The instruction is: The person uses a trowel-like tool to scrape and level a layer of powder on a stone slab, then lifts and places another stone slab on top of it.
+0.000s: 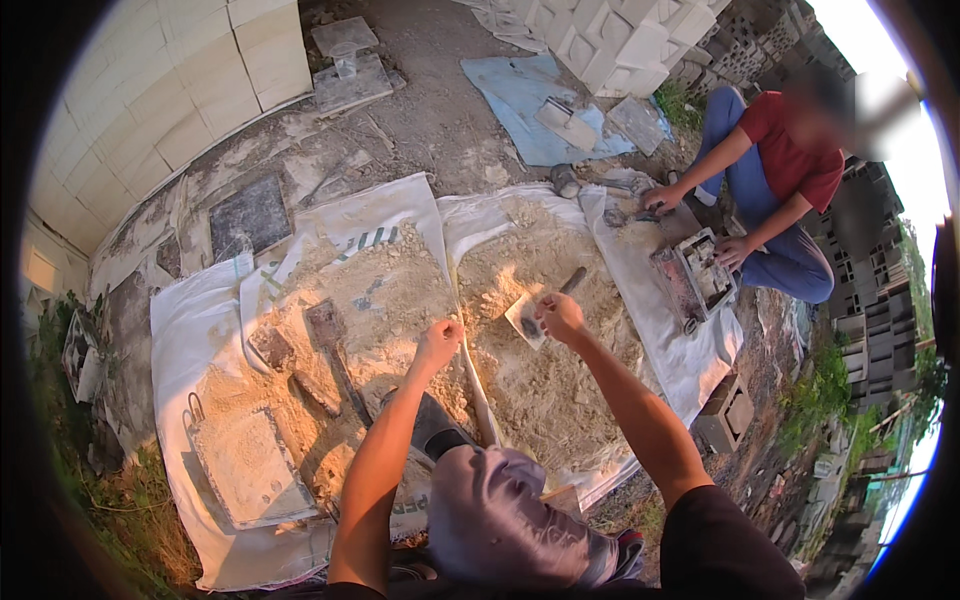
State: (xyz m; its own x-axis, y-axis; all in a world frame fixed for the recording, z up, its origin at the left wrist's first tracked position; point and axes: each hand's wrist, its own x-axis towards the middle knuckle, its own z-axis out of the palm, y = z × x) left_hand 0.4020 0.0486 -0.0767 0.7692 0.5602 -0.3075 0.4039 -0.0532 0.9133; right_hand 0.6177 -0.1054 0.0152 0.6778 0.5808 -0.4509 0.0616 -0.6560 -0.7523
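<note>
My left hand [438, 345] is held over the sandy mix with its fingers curled together; anything in them is too small to make out. To its right, my right hand [562, 316] is closed too, its fingers over the middle of a trowel [524, 322]. The trowel's pale blade shows left of those fingers, and its dark handle sticks out beyond them. Whether they grip the trowel or hover above it, I cannot tell. Below both hands, loose tan sandy mix [550, 400] covers white woven sacks [195, 330]. My bent knee [500, 510] is between my forearms.
Across at right, a person in a red shirt [795, 150] sits with one hand on a rectangular metal mould [695, 275]. A mallet [565, 181] lies nearby. Left are a sand-covered mould [255, 465] and a long-handled tool [338, 360]. A hollow block [725, 415] stands right.
</note>
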